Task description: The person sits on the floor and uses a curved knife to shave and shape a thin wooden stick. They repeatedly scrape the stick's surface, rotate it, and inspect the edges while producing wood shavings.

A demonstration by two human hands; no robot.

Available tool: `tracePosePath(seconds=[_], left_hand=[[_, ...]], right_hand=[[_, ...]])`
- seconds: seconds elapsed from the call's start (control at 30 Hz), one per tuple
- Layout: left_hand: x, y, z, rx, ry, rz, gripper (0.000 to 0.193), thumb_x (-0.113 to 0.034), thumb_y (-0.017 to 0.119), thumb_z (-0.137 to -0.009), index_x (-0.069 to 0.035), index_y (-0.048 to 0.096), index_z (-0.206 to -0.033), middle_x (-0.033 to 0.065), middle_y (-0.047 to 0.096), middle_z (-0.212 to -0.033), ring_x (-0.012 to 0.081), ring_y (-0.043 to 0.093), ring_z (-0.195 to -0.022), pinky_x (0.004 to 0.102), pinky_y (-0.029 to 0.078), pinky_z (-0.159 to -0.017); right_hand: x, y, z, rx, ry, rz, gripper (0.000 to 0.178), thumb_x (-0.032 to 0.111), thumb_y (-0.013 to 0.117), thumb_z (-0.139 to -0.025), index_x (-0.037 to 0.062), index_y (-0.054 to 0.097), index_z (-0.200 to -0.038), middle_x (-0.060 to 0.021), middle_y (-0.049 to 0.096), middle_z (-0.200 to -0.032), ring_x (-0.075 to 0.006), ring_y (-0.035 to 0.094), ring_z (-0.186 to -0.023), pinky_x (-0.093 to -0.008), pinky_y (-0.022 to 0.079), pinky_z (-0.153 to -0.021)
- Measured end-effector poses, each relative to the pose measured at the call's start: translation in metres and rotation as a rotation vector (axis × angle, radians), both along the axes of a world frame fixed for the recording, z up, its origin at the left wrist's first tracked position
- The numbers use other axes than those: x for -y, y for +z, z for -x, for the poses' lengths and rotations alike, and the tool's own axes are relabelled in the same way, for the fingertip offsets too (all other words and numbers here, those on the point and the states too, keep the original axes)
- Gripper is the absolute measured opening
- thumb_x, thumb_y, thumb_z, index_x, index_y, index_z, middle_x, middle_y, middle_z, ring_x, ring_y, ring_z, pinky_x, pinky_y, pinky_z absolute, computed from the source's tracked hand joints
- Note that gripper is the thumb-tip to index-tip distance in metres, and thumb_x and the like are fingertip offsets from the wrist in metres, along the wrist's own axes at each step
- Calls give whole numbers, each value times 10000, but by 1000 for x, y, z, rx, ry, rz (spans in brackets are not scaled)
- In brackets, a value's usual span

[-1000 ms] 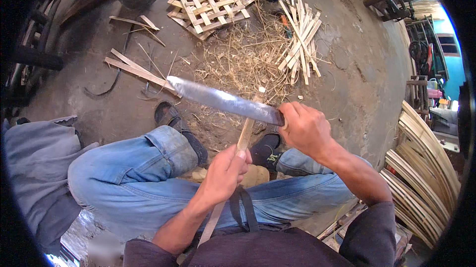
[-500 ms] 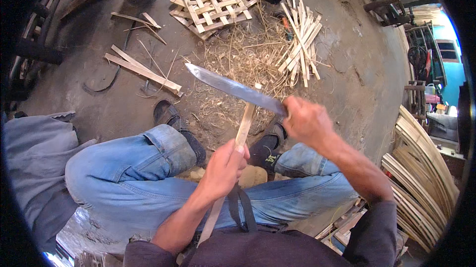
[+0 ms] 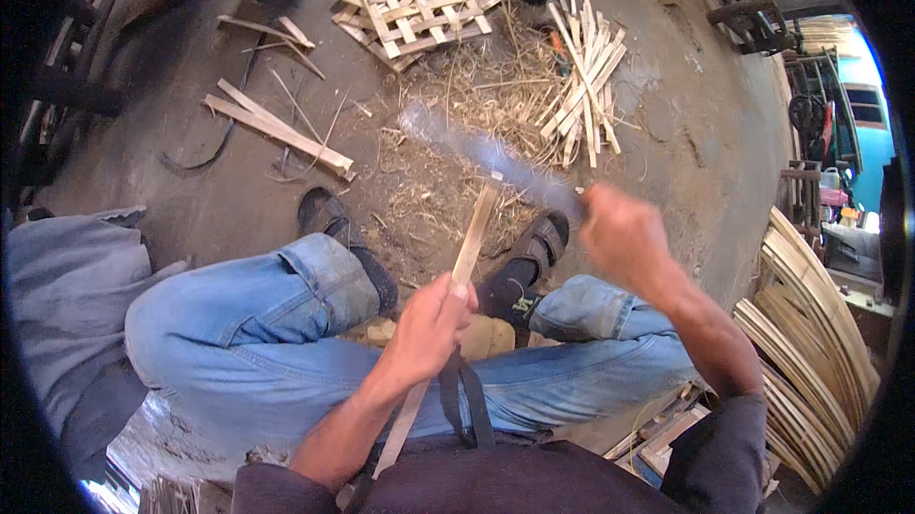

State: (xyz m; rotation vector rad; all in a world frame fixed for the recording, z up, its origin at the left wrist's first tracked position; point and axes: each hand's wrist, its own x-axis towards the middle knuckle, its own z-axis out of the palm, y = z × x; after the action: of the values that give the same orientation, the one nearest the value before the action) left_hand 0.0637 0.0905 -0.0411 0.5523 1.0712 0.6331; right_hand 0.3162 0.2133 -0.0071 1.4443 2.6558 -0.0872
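- A narrow, pale wooden strip (image 3: 475, 239) slants up the middle of the view, from the person's lap, between the knees, to a free far end above the shavings.
- The left hand (image 3: 429, 321) is wrapped around the strip partway along, thumb on top; this grip seems meant to steady it while keeping the fingers back from its far end.
- The right hand (image 3: 624, 237) is closed around the handle end of a long knife (image 3: 543, 185). The blade lies across the strip's far end, pointing up and left; it is too blurred to tell whether it touches. Held out this way, its edge appears kept away from the legs.
- Both legs, in blue jeans (image 3: 238, 323), are bent with the knees spread, which likely leaves room for the strip between them.
- Beyond the knife, curly shavings (image 3: 448, 118) litter the brown floor (image 3: 667, 123), probably because cutting is done over that spot.
- Past them sit woven lattice panels (image 3: 419, 4), stacked, with a crisscross pile of short strips (image 3: 583, 85) to their right, apparently within reach.
- Farther right, long curved strips (image 3: 810, 323) lie bundled; at far left is grey cloth (image 3: 81, 295).
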Motion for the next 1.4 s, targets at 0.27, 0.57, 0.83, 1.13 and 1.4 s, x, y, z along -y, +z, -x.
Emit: tracePosePath(seconds=[0.27,0.57,0.83,1.13,1.4], left_hand=[[-1,-2,-5,0,-10,-88,274,-294,401,-1040,-57,510,-958,-58,388,-680,31,341,-552,218,298,-467],[-18,-1,3,43,-123,-140,334,-281,405,-1022,8,564,-1069,8,537,-722,106,537,-640,275,487,-613],[-59,6,-7,216,30,-42,348,-375,401,-1033,-63,536,-1107,-84,352,-677,17,324,-545,195,267,-478],[-55,20,-8,187,50,-60,315,-365,434,-1016,-67,528,-1052,-102,317,-654,2,268,-506,182,220,-443],[-51,15,-9,37,31,-134,334,-384,442,-1011,-62,525,-1046,-96,334,-656,7,285,-514,188,233,-445]], right_hand=[[-9,0,-1,-170,-238,78,144,111,630,-780,25,568,-878,-172,657,-735,-343,675,-671,-450,536,-589],[-11,-15,70,-1058,-619,449,209,130,735,-807,15,586,-897,-84,655,-749,-128,620,-688,-316,502,-632],[-16,16,59,-540,-285,247,207,144,714,-808,34,581,-922,-131,661,-812,-277,669,-702,-369,526,-626],[3,21,40,-258,-1,138,339,99,737,-663,58,569,-954,-128,626,-808,-350,646,-726,-430,520,-615],[-8,23,39,-189,89,54,212,97,684,-708,68,560,-878,-105,609,-762,-311,658,-700,-414,534,-606]])
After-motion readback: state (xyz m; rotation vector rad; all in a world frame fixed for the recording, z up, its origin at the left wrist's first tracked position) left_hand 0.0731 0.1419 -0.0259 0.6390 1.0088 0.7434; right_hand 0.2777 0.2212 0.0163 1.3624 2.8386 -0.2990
